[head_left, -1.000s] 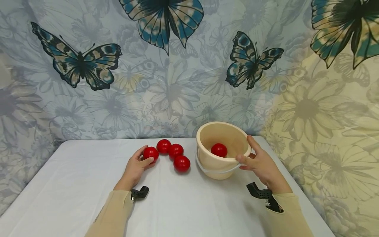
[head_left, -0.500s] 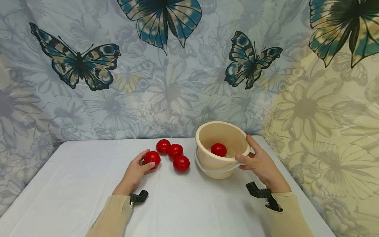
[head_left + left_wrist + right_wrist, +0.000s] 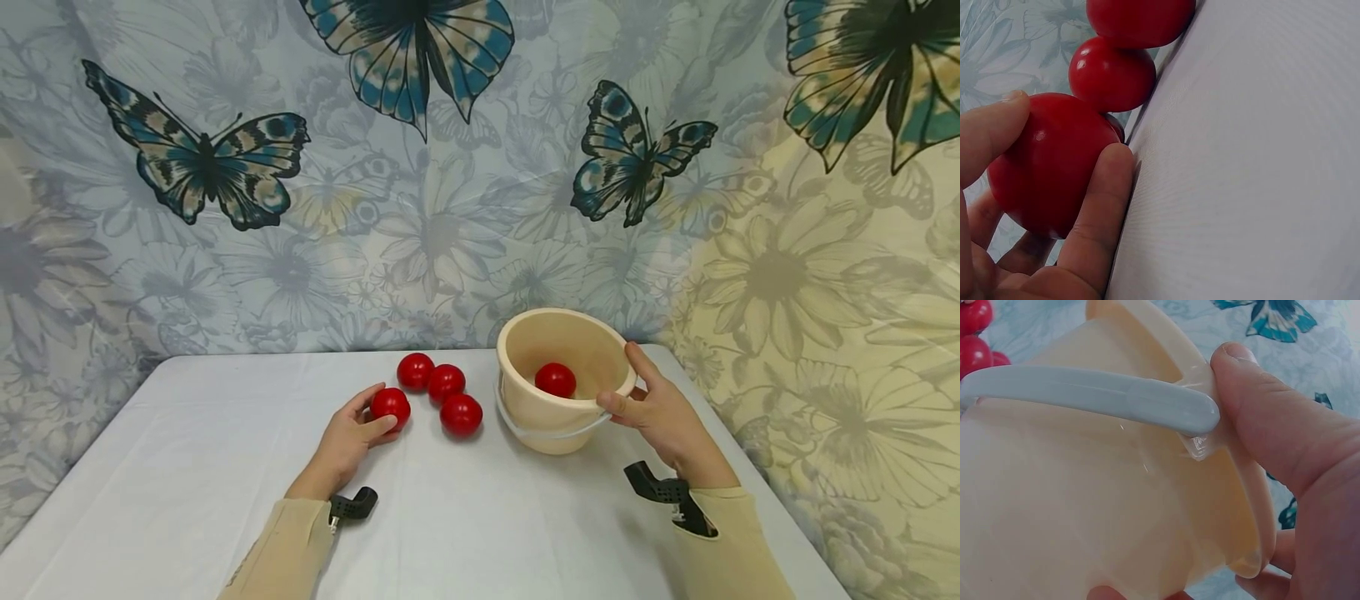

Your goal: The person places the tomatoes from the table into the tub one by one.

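My left hand [image 3: 347, 437] holds a glossy, tomato-like red ball [image 3: 391, 408] between thumb and fingers, low over the white tabletop. In the left wrist view, that ball [image 3: 1054, 165] sits in the curled fingers [image 3: 1099, 215]. Whether it touches the cloth, I cannot tell. My right hand [image 3: 663, 417] grips the rim of a cream bucket [image 3: 555, 429], thumb on the near side of the rim. One more red ball [image 3: 555, 380] lies inside the bucket. The right wrist view shows the bucket's pale grey handle [image 3: 1104, 394] hanging down beside the thumb [image 3: 1266, 406].
Between the left hand and the bucket, three loose red balls stand grouped: one at the back [image 3: 415, 372], a middle one [image 3: 446, 384] and a front one [image 3: 461, 415]. A butterfly-print cloth [image 3: 438, 250] rises behind the white table [image 3: 187, 467].
My left hand and the ball it holds have shifted slightly right and toward me. The right hand, the bucket and the loose balls stay where they were.
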### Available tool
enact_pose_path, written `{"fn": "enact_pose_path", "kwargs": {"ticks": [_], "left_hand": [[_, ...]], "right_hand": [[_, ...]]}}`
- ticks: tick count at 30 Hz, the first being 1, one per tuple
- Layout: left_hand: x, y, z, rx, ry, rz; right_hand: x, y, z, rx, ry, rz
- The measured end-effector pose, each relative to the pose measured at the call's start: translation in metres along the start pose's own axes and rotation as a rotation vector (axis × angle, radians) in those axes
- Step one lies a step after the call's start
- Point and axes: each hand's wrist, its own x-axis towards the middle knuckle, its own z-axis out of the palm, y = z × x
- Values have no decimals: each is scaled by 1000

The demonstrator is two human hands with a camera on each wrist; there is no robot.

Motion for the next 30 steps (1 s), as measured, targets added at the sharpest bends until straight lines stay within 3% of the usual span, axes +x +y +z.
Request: {"fn": "enact_pose_path", "kwargs": {"ticks": [7, 16, 30], "left_hand": [[1, 0, -1, -8, 6, -5], [0, 0, -5, -98, 4, 1], [0, -1, -4, -80, 14, 4]], "right_hand": [[0, 2, 0, 10, -5, -15], [1, 2, 0, 24, -7, -22], [0, 0, -2, -14, -16, -20]]}}
